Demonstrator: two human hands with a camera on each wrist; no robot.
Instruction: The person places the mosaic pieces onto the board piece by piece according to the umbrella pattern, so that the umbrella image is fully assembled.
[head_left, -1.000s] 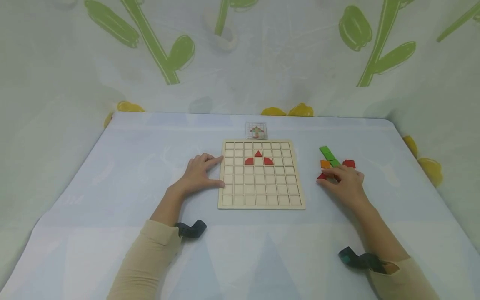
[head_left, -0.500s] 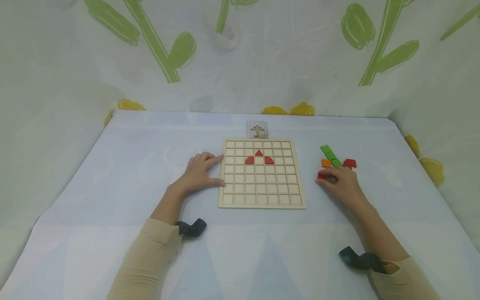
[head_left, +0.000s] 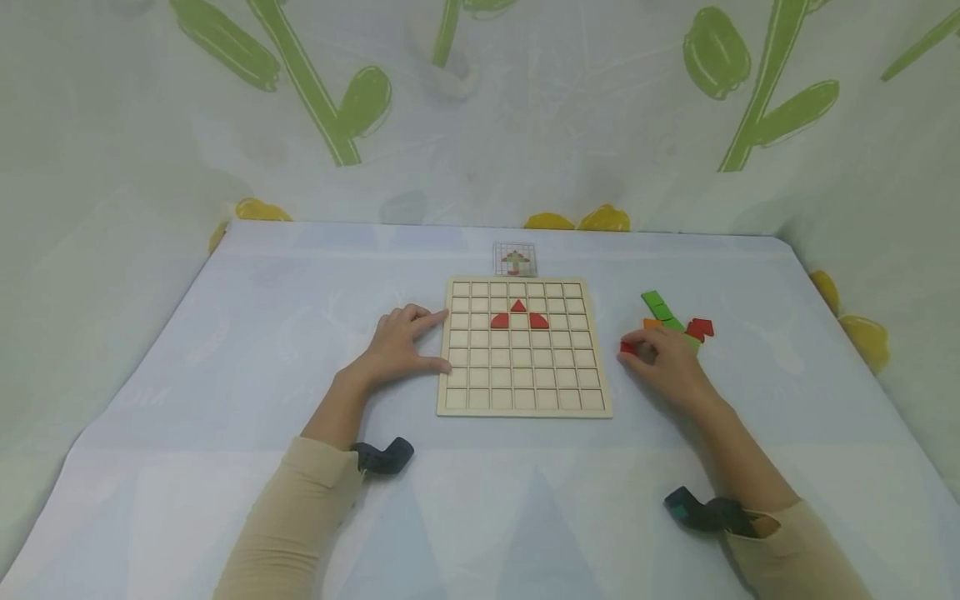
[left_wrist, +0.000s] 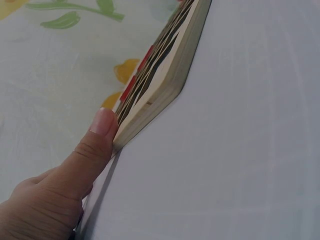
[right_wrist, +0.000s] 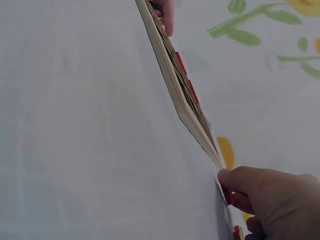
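Note:
A pale wooden grid board (head_left: pixel 528 411) lies flat on the table, with a red triangle (head_left: pixel 518 307) and two red quarter-round tiles (head_left: pixel 499 322) in its upper cells. My left hand (head_left: pixel 397 346) rests at the board's left edge, thumb and forefinger spread apart and touching the rim. Right of the board, my right hand (head_left: pixel 671 367) pinches a small red tile (head_left: pixel 627 347) between thumb and fingers. In the right wrist view that red tile (right_wrist: pixel 228 196) shows below the thumb; its full shape is hidden.
Beyond the right hand lie green tiles (head_left: pixel 660 308), an orange tile (head_left: pixel 652 323) partly covered by the fingers, and red tiles (head_left: pixel 701 328). A small card (head_left: pixel 514 260) printed with a coloured grid figure lies just behind the board. A patterned cloth wall (head_left: pixel 525 125) stands behind the table.
My right hand has taken hold of the red tile and moved slightly left with it, away from the loose tiles. The left hand and the board have stayed put.

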